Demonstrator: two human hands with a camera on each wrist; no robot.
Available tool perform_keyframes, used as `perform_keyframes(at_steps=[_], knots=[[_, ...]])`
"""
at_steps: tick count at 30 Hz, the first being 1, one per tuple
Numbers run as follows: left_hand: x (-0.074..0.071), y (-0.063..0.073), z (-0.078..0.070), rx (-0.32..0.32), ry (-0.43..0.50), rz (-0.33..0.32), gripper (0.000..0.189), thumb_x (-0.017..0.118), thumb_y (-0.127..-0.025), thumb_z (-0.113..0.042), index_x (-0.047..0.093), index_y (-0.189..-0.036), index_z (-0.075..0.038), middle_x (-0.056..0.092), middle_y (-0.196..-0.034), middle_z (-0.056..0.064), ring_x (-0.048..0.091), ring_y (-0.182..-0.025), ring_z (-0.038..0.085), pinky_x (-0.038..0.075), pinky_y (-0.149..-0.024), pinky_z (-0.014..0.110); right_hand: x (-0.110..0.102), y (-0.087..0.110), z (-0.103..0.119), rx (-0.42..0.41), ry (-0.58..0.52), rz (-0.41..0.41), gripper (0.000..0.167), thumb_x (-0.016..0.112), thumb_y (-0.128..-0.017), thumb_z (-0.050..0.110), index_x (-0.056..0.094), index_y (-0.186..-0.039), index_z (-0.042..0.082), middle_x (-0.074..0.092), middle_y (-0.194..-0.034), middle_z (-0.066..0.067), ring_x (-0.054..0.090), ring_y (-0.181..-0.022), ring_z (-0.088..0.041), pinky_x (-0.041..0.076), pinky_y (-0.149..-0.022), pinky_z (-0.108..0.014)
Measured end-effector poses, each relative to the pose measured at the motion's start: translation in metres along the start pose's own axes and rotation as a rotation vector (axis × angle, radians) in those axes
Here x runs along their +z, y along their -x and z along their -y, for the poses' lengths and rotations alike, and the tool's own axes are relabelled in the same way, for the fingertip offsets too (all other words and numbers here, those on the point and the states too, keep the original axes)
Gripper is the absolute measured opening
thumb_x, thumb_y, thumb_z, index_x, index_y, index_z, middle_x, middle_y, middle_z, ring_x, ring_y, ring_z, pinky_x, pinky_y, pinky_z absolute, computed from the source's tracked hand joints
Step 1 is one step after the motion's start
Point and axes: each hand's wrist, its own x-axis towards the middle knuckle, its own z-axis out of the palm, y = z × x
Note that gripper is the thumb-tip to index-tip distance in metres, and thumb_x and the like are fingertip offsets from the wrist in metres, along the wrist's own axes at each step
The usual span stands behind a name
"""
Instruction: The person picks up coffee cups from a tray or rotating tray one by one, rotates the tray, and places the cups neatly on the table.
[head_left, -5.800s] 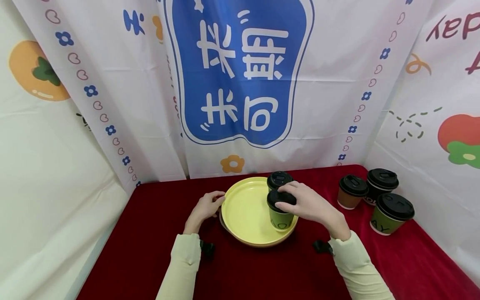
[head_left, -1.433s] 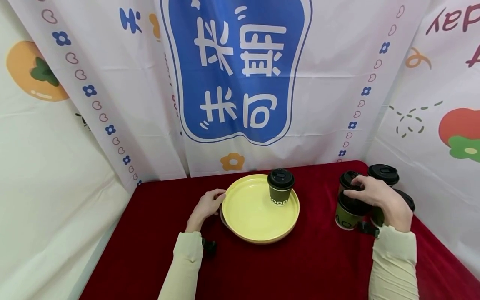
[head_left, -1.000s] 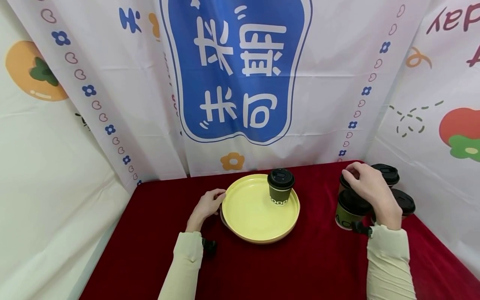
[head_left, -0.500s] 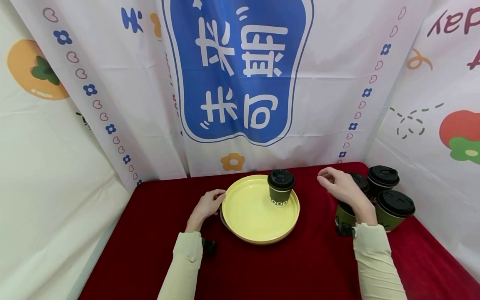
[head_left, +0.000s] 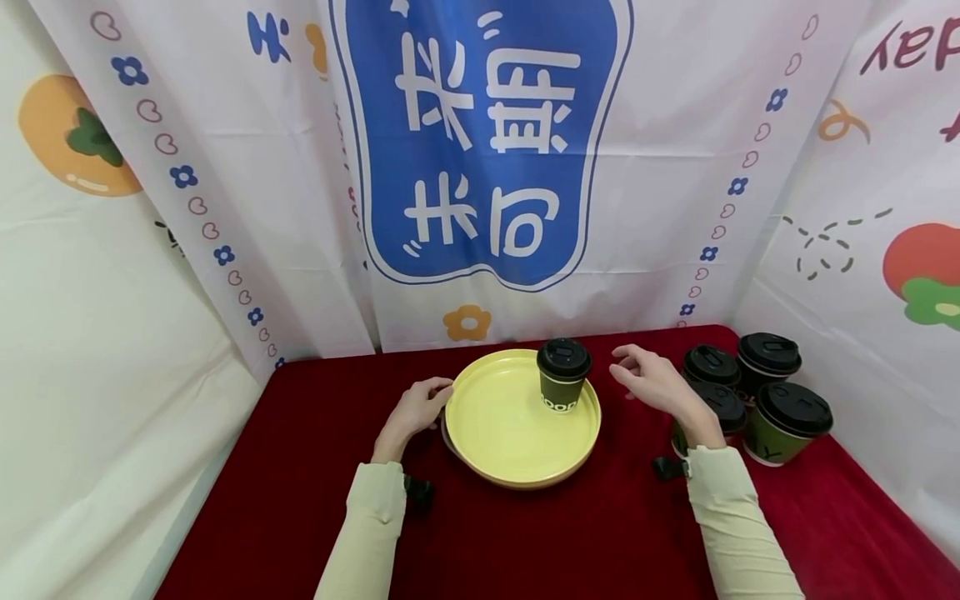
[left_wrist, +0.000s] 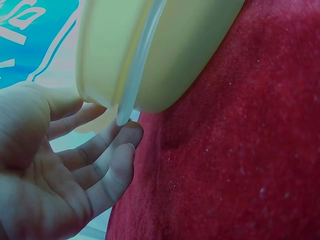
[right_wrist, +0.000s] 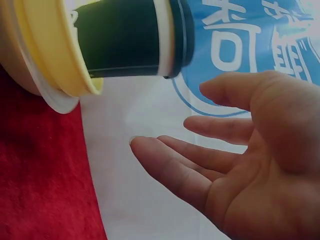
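Note:
A round yellow tray (head_left: 510, 450) lies on the red cloth. Its left edge is pinched between the thumb and fingers of my left hand (head_left: 412, 414); in the left wrist view, fingers (left_wrist: 120, 170) curl at the rim. Upright at the tray's back right stands a dark green paper coffee cup (head_left: 560, 392) with a black lid. My right hand (head_left: 656, 382) is in the air just right of that cup, holding nothing. In the right wrist view its fingers are spread and loosely bent, apart from the lidded cup (right_wrist: 120, 40).
At the right side of the table several lidded coffee cups cluster: a brown one (head_left: 708, 367) partly hidden, a black one (head_left: 768, 358), a green one (head_left: 783, 425), and another green one (head_left: 720, 404) partly behind the right wrist. A printed white curtain (head_left: 660, 167) hangs behind.
My right hand carried a green cup from the tray to the right-hand cluster, let it go, and has come back left toward the remaining cup. The left hand stays at the tray's edge.

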Motion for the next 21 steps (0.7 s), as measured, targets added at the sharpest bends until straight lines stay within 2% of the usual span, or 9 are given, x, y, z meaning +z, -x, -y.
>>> perform_keyframes(at_steps=[6,14,21], knots=[[0.000,0.001,0.000,0.000,-0.005,-0.004,0.038,0.052,-0.102,-0.038,0.059,-0.135,-0.021,0.066,-0.112,0.008,0.063,-0.075,0.017,0.055,-0.062,0.030,0.012,-0.006,-0.001,0.029,-0.011,0.024,0.049,0.055,-0.100,0.033,0.045,-0.140,0.008,0.060,-0.124,-0.024,0.070,-0.089,-0.032,0.060,-0.074,-0.040],[0.000,0.000,0.000,0.003,0.002,-0.003,0.038,0.052,-0.102,-0.039,0.060,-0.134,-0.021,0.066,-0.109,0.008,0.063,-0.073,0.018,0.055,-0.062,0.031,0.025,-0.013,-0.004,0.049,-0.025,0.047,0.049,0.054,-0.100,0.029,0.045,-0.141,0.005,0.060,-0.121,-0.025,0.070,-0.069,-0.022,0.060,-0.067,-0.038],[0.000,-0.001,0.001,0.004,-0.004,0.000,0.037,0.052,-0.102,-0.039,0.060,-0.134,-0.021,0.066,-0.107,0.007,0.063,-0.073,0.018,0.055,-0.062,0.031,0.036,-0.018,-0.007,0.063,-0.052,0.072,0.045,0.055,-0.099,0.027,0.049,-0.137,0.004,0.062,-0.118,-0.025,0.069,-0.071,-0.020,0.060,-0.065,-0.038]])
